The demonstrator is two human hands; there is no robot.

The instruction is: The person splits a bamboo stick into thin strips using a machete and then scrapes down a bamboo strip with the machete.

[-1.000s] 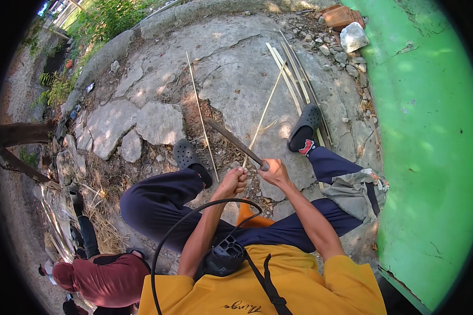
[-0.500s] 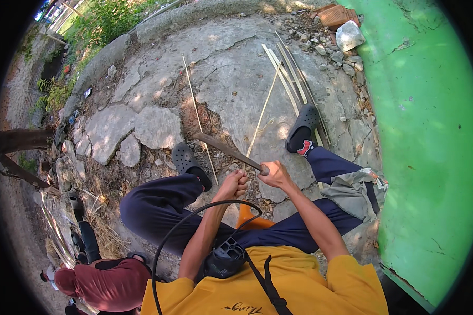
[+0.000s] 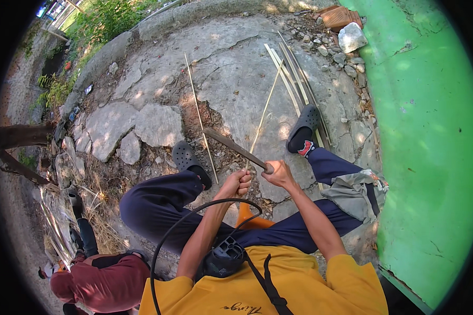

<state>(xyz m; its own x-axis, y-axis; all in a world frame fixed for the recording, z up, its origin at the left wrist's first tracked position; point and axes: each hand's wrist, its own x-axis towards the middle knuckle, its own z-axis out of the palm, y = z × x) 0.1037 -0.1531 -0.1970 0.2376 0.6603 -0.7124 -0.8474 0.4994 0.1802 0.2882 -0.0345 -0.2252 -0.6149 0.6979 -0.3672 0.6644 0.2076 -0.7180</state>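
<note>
My right hand (image 3: 280, 174) is wrapped around the handle of a long brown-bladed machete (image 3: 235, 148), whose blade points forward and left over the ground. Just to its left, my left hand (image 3: 237, 184) is closed in a fist on the near end of a thin pale bamboo strip (image 3: 265, 114). That strip runs forward from the fist and passes under the blade. Another thin strip (image 3: 199, 114) lies on the ground ahead of my left foot. Several longer bamboo strips (image 3: 290, 79) lie together beyond my right shoe.
Cracked concrete (image 3: 231, 79) with broken slabs (image 3: 159, 126) spreads ahead. A green wall (image 3: 420, 136) stands at the right, with rubble and a white stone (image 3: 351, 37) at its foot. An orange thing (image 3: 249, 218) sits between my legs. Another person in a maroon top (image 3: 105, 283) is at the lower left.
The machete and my right hand have shifted slightly to the right. My left hand stays closed in nearly the same place. The other person has moved a little.
</note>
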